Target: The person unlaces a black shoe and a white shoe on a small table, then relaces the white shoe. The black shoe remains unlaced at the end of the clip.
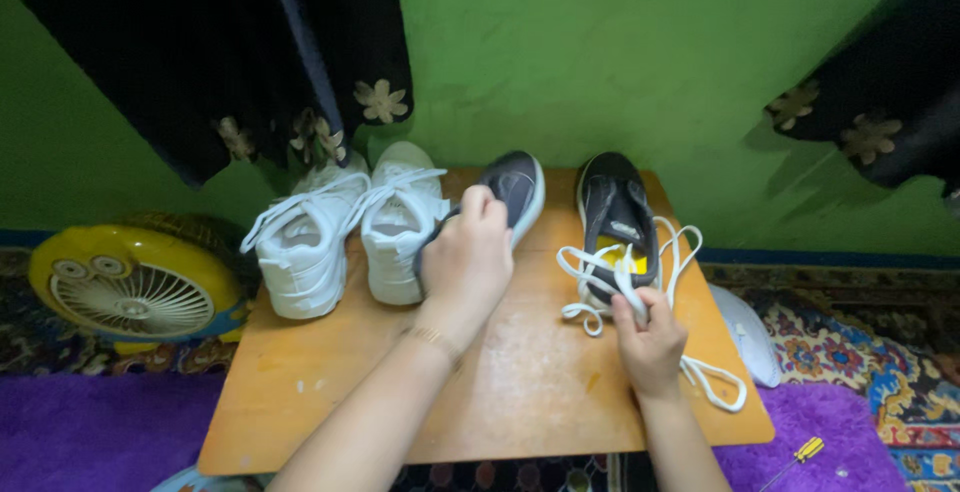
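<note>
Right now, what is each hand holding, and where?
Left hand grips the grey shoe around its heel; right hand pinches the white lace of the other grey shoe.

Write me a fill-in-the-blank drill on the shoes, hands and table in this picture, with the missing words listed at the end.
1. The left hand grips a dark shoe with a ____ sole.
2. The right hand pinches a white ____ from the other dark shoe.
3. The pair of white shoes stands on the ____ side of the wooden table.
4. On the floor beside the table lies a ____ fan.

Missing words: white; lace; left; yellow
</note>
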